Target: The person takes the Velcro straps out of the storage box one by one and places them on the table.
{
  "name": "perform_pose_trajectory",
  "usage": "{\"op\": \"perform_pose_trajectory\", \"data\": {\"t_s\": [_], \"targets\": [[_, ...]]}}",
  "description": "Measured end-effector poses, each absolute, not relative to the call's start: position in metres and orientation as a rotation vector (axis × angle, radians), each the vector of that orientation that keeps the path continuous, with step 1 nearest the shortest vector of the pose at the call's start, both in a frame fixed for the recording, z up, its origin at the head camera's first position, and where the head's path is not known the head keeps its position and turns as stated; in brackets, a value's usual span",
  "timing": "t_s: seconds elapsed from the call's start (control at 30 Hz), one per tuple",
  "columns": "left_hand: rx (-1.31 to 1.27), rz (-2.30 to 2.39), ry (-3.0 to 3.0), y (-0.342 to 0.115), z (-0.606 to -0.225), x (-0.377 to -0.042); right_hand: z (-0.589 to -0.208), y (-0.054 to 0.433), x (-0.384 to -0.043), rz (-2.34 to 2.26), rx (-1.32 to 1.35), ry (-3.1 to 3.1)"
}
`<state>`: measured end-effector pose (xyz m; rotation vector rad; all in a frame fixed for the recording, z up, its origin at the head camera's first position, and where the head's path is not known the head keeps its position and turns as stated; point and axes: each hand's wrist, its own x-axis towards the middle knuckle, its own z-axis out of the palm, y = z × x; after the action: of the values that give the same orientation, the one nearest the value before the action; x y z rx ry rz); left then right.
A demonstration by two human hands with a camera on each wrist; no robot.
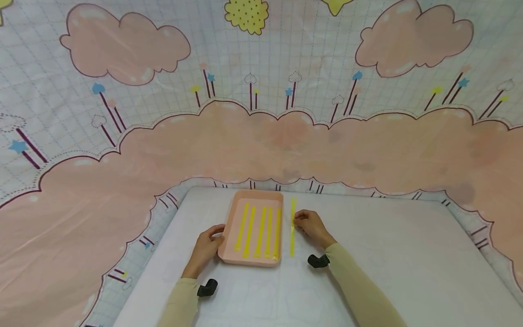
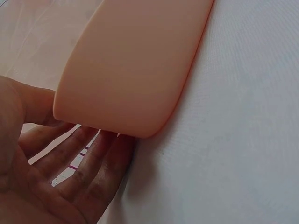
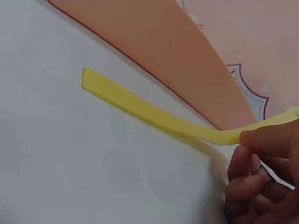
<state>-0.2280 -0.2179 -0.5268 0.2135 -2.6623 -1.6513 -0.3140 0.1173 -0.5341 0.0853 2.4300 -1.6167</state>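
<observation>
A shallow peach-pink tray [image 1: 261, 195] lies on the white table, with several long yellow strips [image 1: 261, 231] laid lengthwise inside. At the tray's left side my left hand [image 1: 206, 247] grips its edge. The left wrist view shows the thumb at the rim and the other fingers spread beneath and behind the wall [image 2: 126, 70]. Just right of the tray, another yellow strip [image 3: 135, 102] is pinched near its middle between thumb and fingers of my right hand [image 1: 312, 227]. This strip bends upward toward the pinch, while its near end stays low over the table.
The white tabletop [image 1: 400, 254] spreads widely to the right of the tray. A patterned cloth [image 1: 286, 145] with clouds and stars hangs behind and around the table. Each wrist carries a small black device [image 1: 318, 260].
</observation>
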Motion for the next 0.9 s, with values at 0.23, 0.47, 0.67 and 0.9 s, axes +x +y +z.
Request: {"op": "perform_pose_trajectory", "data": {"t_s": [0.23,0.47,0.67,0.9], "targets": [[0.203,-1.687,-2.651,-0.2181,-0.5238,-0.2283,-0.5345,0.1153,-0.3135,-1.559,0.112,2.485],[0.206,-1.66,-2.651,-0.2184,-0.5216,-0.2251,-0.5378,0.1129,-0.3151,-1.526,0.153,2.523],[0.18,-1.656,-2.645,-0.2173,-0.5207,-0.2239,-0.5361,0.1115,-0.3153,-1.539,0.187,2.5],[0.17,-1.651,-2.64,-0.2167,-0.5217,-0.2246,-0.5346,0.113,-0.314,-1.568,0.206,2.486]]}}
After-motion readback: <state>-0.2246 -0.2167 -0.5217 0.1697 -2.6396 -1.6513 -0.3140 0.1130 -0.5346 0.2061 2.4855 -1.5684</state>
